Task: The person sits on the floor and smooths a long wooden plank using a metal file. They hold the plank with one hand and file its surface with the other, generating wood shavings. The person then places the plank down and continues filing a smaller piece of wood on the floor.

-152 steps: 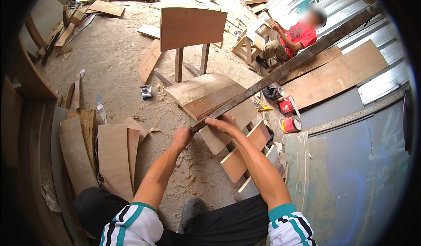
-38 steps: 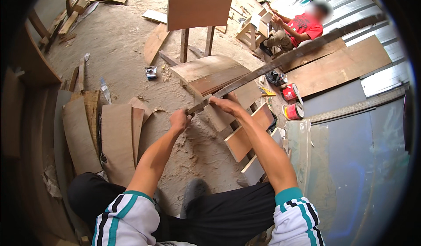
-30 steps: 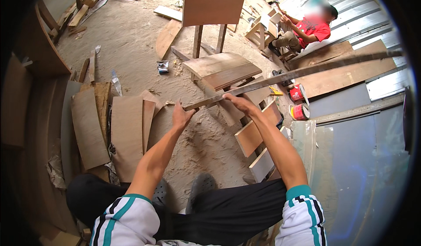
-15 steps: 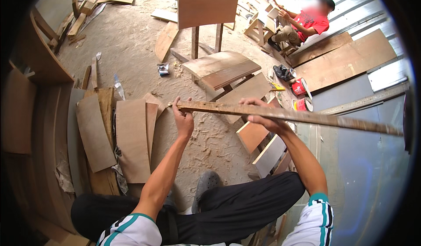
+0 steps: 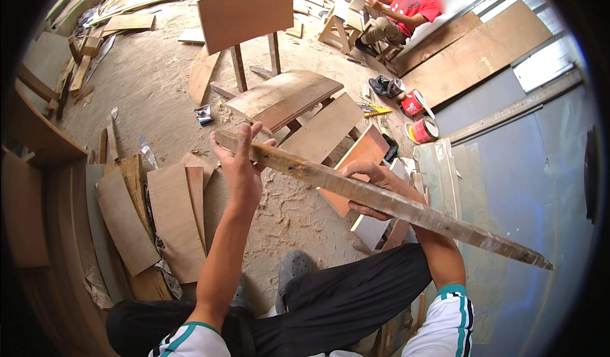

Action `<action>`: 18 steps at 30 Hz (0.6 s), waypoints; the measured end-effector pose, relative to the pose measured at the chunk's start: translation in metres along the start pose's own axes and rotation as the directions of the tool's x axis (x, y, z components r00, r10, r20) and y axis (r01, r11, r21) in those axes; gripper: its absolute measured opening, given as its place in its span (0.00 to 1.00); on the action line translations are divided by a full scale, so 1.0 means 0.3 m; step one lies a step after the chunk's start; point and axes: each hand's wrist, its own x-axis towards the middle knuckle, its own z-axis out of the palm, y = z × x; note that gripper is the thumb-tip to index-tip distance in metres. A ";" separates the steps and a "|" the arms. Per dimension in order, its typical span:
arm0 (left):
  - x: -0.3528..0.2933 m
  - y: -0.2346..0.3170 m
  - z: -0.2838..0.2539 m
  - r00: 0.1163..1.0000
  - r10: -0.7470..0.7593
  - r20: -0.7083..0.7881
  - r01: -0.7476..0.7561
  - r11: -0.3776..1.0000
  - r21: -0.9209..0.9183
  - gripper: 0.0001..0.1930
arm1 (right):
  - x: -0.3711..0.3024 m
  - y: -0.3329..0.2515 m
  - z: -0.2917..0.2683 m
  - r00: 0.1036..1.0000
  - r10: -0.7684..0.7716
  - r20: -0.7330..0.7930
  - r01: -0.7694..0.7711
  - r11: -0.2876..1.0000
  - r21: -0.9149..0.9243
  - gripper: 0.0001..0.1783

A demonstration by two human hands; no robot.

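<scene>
Sandy floor [image 5: 273, 230], littered with offcuts. Bar [image 5: 311, 171]: held clear of it, between and beyond both hands, joined to nothing visible. Handling is judged under way; setting down or fixing is not yet done. Long axis slants from the left hand [image 5: 241, 174], at one end, down across the right hand [image 5: 389, 179]; the free end points rightward, well past the right hand. Left hand supports its end, fingers spread, not closed round it; right hand grips it, thumb and fingers on opposite edges. Chair [image 5: 286, 96]: beyond the left hand, seat and back in place. Boards [image 5: 175, 223]: left of the left hand. Tins [image 5: 422, 130]: beyond the right hand. Co-worker in red [image 5: 413, 4]: farther beyond, seated.
</scene>
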 end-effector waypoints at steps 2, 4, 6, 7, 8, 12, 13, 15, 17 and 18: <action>0.017 -0.009 -0.013 0.998 -0.059 -0.026 0.054 0.984 -0.168 0.39 | 0.017 -0.009 -0.002 0.988 -0.152 -0.018 0.150 0.984 -0.100 0.34; 0.024 -0.010 -0.024 0.998 -0.031 -0.048 0.019 0.975 -0.222 0.30 | 0.020 -0.023 -0.004 0.978 -0.210 -0.004 0.210 0.976 -0.051 0.33; 0.019 -0.020 0.000 0.989 0.025 -0.142 -0.066 0.953 -0.295 0.20 | 0.018 -0.026 0.007 0.963 -0.269 -0.003 0.268 0.960 -0.082 0.32; 0.013 -0.028 0.008 0.985 0.035 -0.169 -0.086 0.949 -0.305 0.18 | 0.016 -0.028 0.011 0.955 -0.297 -0.001 0.296 0.950 -0.097 0.32; 0.007 -0.036 0.013 0.980 0.046 -0.196 -0.107 0.944 -0.313 0.17 | 0.008 -0.039 0.013 0.963 -0.269 0.003 0.268 0.959 -0.090 0.31; -0.012 -0.054 0.034 0.969 0.048 -0.241 -0.142 0.911 -0.387 0.11 | -0.017 0.004 0.030 0.960 -0.276 -0.057 0.277 0.961 0.020 0.35; -0.015 -0.049 0.036 0.967 0.053 -0.248 -0.153 0.902 -0.404 0.10 | -0.017 0.009 0.037 0.958 -0.275 -0.079 0.278 0.960 0.034 0.35; -0.013 -0.047 0.037 0.961 0.106 -0.255 -0.206 0.891 -0.405 0.07 | -0.022 0.031 0.038 0.958 -0.270 -0.095 0.279 0.956 0.090 0.36; -0.007 -0.049 0.035 0.960 0.148 -0.238 -0.242 0.864 -0.441 0.04 | -0.031 0.085 0.031 0.960 -0.266 -0.085 0.277 0.945 0.172 0.35; -0.001 -0.046 0.027 0.960 0.169 -0.222 -0.258 0.842 -0.474 0.04 | -0.037 0.095 0.038 0.987 -0.147 -0.066 0.158 0.968 0.194 0.32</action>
